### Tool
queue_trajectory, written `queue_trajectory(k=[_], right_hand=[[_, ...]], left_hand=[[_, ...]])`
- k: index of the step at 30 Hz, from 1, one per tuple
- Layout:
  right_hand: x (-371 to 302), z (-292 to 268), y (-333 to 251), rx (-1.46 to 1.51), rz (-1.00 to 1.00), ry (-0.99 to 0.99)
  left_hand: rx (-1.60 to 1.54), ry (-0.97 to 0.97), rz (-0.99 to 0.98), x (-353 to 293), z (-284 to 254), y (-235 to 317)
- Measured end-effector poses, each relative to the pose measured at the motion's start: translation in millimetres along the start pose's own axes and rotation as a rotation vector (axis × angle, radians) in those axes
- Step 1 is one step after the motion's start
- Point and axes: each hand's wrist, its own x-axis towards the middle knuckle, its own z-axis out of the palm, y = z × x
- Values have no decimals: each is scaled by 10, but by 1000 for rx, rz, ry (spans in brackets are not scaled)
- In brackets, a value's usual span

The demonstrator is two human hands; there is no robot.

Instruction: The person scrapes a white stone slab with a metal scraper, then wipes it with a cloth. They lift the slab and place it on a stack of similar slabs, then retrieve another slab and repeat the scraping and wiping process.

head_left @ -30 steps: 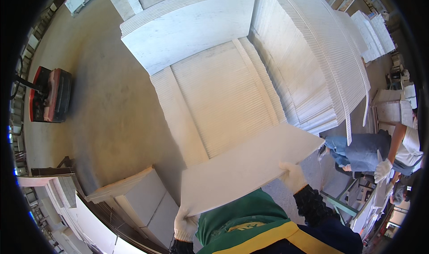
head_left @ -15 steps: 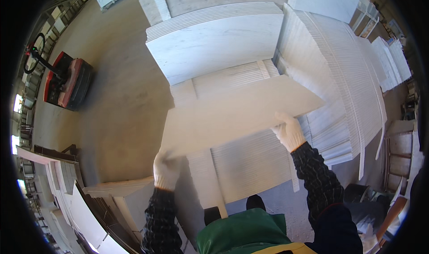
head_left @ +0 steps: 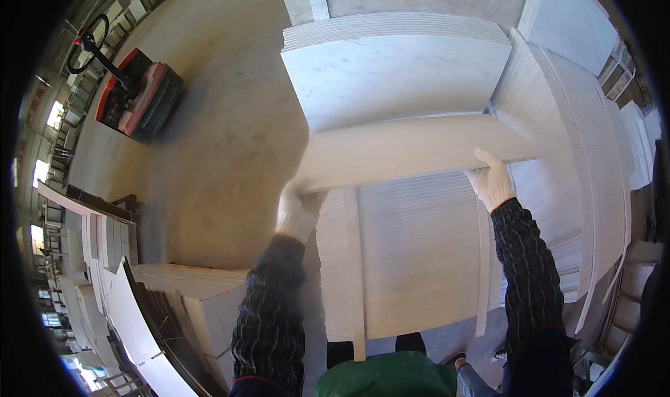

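A long, thin beige stone slab [head_left: 412, 142] is held up level across my front, tilted so its wide face appears narrow. My left hand [head_left: 299, 212], in a white knit glove, grips its near left corner. My right hand [head_left: 493, 180], gloved alike, holds the near edge toward the right, thumb on top. Just beyond the slab, white marble slabs [head_left: 394, 76] lean together in a stack on edge. Below it spreads a ribbed row of packed slab edges [head_left: 419, 257], crossed by pale wooden strips [head_left: 354, 271].
A red and black pallet truck [head_left: 143, 100] stands on the floor to the left. More slabs on edge [head_left: 572, 138] line the right side. Stacked boxes [head_left: 209, 306] and leaning white panels [head_left: 132, 313] sit at lower left. Another person's jeans-clad leg [head_left: 474, 379] shows at lower right.
Both hands have carried the slab forward, closer to the leaning marble stack, and its face has tilted to look narrower. The view has shifted, and another person's leg now shows at lower right.
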Motion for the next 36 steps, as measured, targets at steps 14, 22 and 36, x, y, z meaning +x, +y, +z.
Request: queue_trajectory(k=[14,22,36], right_hand=[[332,210,-224,-93,16,-19],[998,850,-587,-318,41,-112],[-1652,-947,987,-237,380,-47]], left_hand=[[58,-93,29,169,420,183],[19,-51,231,450,1241,434],[501,651,-291,-2838,-1251,-1958]])
